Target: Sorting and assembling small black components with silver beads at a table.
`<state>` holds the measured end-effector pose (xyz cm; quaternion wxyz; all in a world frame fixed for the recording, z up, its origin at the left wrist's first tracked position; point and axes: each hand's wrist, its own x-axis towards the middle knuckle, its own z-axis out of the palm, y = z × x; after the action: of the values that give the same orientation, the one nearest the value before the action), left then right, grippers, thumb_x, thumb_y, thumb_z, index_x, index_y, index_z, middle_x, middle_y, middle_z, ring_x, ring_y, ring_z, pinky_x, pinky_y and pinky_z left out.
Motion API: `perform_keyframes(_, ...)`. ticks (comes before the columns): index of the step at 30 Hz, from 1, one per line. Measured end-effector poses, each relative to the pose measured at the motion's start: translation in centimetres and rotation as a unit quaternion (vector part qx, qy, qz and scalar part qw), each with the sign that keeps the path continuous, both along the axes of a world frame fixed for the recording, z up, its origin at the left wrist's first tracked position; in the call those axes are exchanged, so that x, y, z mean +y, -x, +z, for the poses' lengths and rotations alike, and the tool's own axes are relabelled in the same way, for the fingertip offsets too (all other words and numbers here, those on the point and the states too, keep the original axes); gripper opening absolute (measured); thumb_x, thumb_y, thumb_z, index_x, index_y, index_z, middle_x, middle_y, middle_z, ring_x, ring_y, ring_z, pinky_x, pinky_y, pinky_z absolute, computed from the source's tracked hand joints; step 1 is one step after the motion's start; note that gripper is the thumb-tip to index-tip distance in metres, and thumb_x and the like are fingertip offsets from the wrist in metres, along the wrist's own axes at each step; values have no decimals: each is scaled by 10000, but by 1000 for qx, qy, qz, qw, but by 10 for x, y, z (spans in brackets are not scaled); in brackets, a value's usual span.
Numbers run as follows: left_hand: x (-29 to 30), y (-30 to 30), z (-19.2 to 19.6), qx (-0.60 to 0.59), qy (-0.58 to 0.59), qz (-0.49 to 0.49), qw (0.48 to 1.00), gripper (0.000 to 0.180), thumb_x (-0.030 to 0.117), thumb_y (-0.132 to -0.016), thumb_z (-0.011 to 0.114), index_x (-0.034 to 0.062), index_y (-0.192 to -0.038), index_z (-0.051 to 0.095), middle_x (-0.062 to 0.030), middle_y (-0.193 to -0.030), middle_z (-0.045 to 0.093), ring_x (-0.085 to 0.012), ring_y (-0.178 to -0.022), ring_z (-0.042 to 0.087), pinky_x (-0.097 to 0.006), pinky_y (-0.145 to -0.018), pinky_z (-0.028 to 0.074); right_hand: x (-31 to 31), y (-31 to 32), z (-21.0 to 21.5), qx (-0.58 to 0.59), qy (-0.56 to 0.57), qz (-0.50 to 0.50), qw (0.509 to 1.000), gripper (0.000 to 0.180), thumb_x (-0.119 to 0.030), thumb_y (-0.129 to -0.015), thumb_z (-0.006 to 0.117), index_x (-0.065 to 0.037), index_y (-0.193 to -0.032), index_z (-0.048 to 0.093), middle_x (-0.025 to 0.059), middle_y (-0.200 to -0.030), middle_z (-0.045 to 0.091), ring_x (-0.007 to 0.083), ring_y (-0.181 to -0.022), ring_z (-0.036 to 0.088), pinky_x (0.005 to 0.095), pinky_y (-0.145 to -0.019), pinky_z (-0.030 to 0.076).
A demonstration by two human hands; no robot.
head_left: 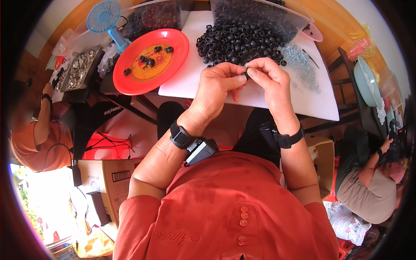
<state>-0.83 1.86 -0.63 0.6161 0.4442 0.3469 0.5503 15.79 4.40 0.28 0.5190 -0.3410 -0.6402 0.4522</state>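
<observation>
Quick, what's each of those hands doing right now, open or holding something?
Left hand: closed, pinching a small black piece.
Right hand: closed, thumb and forefinger pinching at the same piece.

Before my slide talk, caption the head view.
Left hand and right hand hold a small black piece near heaped black rings.

One left hand [213, 85], one right hand [274, 78], one blue fan [104, 15], one red plate [122, 85], two other people [368, 182]; black rings [236, 45] lie beyond counting.
</observation>
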Motion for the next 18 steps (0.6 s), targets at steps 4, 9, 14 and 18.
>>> perform_keyframes(4,-1,-1,0,5,-2,2,1000,160,37,-930,631,-43,-1067,650,-96,-890,683,-120,-734,618,-236,-563,487,-2,2,0,3,-11,7,1000,52,-47,-908,665,-11,-946,671,-1,-855,656,63,-797,590,220,-748,474)
perform_keyframes(9,-5,-6,7,-27,19,40,999,118,10,-891,657,-54,-991,651,-88,-825,669,-118,-604,576,-238,-503,452,-12,11,-7,77,-4,-33,996,47,-19,-900,671,-5,-945,676,3,-855,659,63,-791,590,218,-739,478)
perform_keyframes(14,-3,-2,3,4,21,20,1000,135,27,-921,632,-43,-1036,642,-99,-868,680,-117,-711,609,-234,-532,469,-10,8,-5,35,-34,-43,998,45,-10,-893,676,-7,-938,675,10,-846,649,78,-762,589,228,-700,476)
perform_keyframes(18,-4,-5,4,33,8,24,999,127,19,-912,639,-48,-1020,644,-93,-852,673,-114,-699,603,-230,-524,460,-9,0,0,-110,-211,-74,969,61,26,-862,668,-6,-912,651,63,-797,613,156,-721,605,269,-642,473)
